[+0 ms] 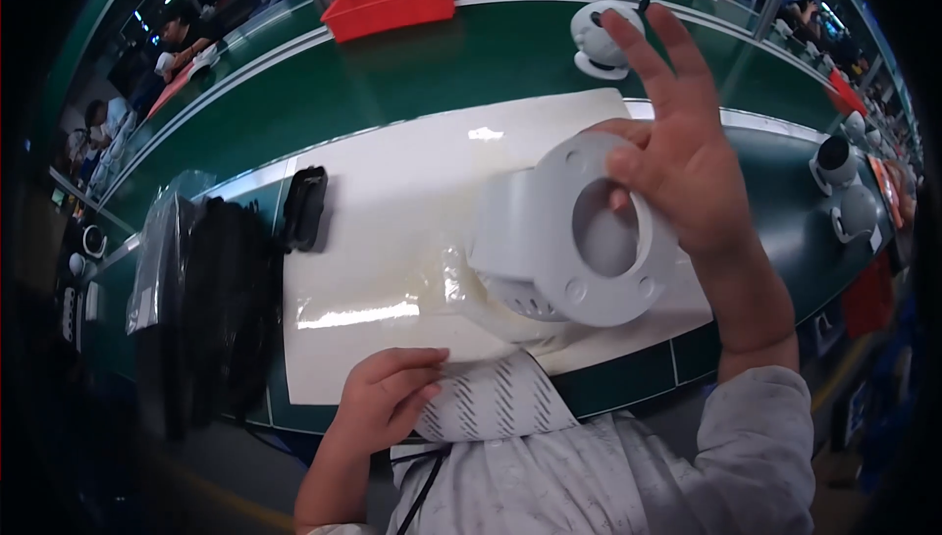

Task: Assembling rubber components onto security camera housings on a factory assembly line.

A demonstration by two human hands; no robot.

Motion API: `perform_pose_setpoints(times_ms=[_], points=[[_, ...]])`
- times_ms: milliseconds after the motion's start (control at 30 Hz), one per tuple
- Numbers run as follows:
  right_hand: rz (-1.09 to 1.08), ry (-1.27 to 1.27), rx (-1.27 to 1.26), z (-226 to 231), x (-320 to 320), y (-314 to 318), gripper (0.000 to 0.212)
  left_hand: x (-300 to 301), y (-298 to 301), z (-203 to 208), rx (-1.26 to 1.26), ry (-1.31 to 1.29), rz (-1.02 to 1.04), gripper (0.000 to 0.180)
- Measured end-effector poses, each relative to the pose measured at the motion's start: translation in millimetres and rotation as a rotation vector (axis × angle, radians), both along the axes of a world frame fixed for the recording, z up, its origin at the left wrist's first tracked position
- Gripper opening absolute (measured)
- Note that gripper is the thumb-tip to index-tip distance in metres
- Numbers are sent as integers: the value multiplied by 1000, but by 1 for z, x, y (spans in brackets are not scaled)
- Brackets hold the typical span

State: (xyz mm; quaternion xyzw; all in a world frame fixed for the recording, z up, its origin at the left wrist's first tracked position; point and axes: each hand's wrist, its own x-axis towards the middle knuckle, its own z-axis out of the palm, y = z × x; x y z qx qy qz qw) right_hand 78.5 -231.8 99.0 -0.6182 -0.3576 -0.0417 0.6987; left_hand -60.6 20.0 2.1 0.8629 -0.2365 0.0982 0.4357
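Note:
My right hand grips the rim of a white plastic housing, with the thumb and a finger at its round opening and two fingers raised. The housing has a flat ring face with a large hole, and small vent slots show on its lower side. It is held tilted over a white work mat. Low at the front edge, my left hand is closed at the left edge of a white sheet with rows of slanted dark marks. The hidden fingertips seem to pinch it.
A small black plastic part lies at the mat's left edge, beside black bagged items. A red bin and a white camera-like device stand on the green bench beyond. More white devices sit at right; other people work farther off.

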Motion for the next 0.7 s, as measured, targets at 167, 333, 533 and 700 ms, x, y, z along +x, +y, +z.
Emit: perform_pose_setpoints(times_ms=[167, 333, 533, 700], points=[[275, 85, -95, -19, -4, 12, 87, -3, -12, 21, 27, -235, -236, 18], [306, 68, -155, -24, -5, 9, 90, -2, -29, 22, -1, -426, -192, 22], [-50, -184, -262, -15, -13, -9, 86, 5, -43, 18, 15, -408, -183, 20], [-49, -293, -157, -14, -11, -10, 81, 9, -46, 14, 28, -407, -162, 20]])
